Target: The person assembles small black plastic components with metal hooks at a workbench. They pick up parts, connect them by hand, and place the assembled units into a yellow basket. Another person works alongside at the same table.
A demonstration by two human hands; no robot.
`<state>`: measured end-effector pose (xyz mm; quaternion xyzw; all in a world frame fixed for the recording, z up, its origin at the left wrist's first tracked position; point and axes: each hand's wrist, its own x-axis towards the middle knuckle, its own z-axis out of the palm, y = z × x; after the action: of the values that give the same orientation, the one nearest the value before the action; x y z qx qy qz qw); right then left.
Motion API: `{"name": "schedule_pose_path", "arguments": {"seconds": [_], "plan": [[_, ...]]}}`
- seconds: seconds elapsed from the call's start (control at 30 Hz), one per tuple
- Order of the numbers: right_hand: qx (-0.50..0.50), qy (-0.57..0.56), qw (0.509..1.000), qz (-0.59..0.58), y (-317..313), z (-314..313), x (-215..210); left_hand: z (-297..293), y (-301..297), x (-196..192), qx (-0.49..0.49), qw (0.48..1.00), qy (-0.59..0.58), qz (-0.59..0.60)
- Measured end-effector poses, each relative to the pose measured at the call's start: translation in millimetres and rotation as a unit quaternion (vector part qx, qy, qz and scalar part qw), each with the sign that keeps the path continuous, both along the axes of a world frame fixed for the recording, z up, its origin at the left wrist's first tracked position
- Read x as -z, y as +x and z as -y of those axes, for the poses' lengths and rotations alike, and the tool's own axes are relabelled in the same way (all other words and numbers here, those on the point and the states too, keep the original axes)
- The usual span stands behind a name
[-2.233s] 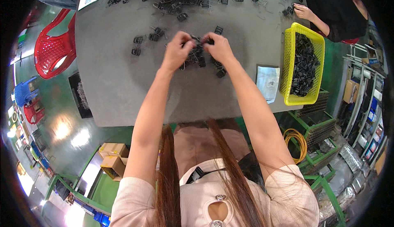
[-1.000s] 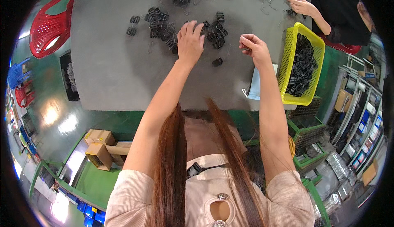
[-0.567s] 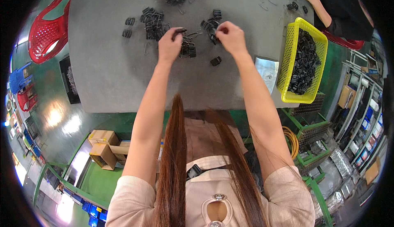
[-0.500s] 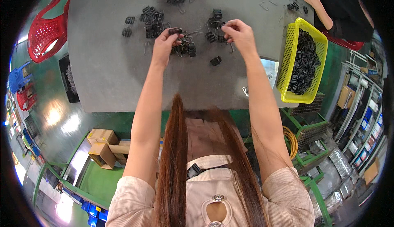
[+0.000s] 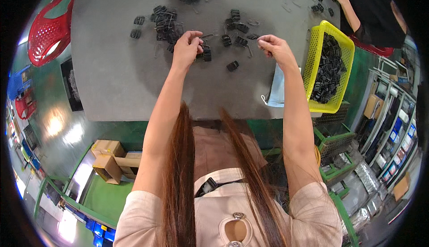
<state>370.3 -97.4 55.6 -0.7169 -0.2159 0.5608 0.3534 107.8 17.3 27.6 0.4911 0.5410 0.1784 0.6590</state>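
Grey tabletop [image 5: 116, 81] strewn with black buckles [image 5: 232, 66], green floor [image 5: 357, 75] beyond; whether left hand [image 5: 187, 50] or right hand [image 5: 278, 50] pinches one, I can't tell.

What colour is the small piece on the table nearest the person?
The small piece is black, best seen in the head view.

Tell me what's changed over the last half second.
The right hand has moved right and back toward the person; its fingertips are now by a black piece, though I can't tell whether they grip it. The piece that showed in the left hand no longer shows there. Unchanged: the lone piece and the yellow basket.
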Motion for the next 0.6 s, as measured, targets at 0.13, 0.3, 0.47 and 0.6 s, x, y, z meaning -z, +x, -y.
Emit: {"name": "schedule_pose_path", "arguments": {"seconds": [0.13,0.3,0.47,0.6], "plan": [[0.150,0.078,0.932,-0.320,-1.5,11.8,7.9,1.1,32.9,5.9,0.079,0.944,0.310,-0.081],[0.141,0.172,0.826,-0.517,-19.8,20.8,1.9,-2.6,100.3,17.8,0.205,0.864,0.411,-0.206],[0.136,0.056,0.884,-0.443,-7.9,38.1,11.2,-24.9,106.2,-4.1,0.179,0.940,0.261,-0.126],[-0.039,-0.087,0.961,0.259,-7.5,30.7,37.7,-35.3,88.6,-16.6,0.221,0.932,0.269,-0.105]]}}
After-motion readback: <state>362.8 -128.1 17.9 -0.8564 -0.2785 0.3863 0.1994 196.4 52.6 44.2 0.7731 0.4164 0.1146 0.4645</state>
